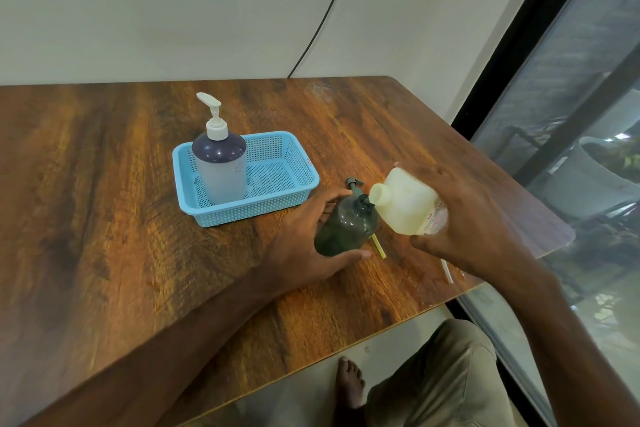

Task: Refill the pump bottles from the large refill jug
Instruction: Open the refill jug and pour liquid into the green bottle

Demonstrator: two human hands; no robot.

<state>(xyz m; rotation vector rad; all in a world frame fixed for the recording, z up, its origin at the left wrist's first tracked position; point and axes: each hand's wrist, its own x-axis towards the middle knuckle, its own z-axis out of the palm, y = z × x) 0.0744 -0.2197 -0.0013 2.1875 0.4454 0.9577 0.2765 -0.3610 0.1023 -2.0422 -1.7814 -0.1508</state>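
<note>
Brown wood-grain tabletop (pixel 121 201), light blue plastic mesh basket (pixel 249 215) holding upright frosted white-pump bottle (pixel 220 166), left hand (pixel 304 239) fingers wrapped round dark smoky pump bottle (pixel 343 229) beside basket, right hand (pixel 467 218) fingers gripping tilted cream plastic refill jug (pixel 408 204), mouth at dark bottle's neck

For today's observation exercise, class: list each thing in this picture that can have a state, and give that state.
dark bottle: standing on table, gripped by left hand.
refill jug: uncapped, tilted, held by right hand, mouth beside dark bottle's neck.
white pump bottle: upright in blue basket, pump fitted.
</note>
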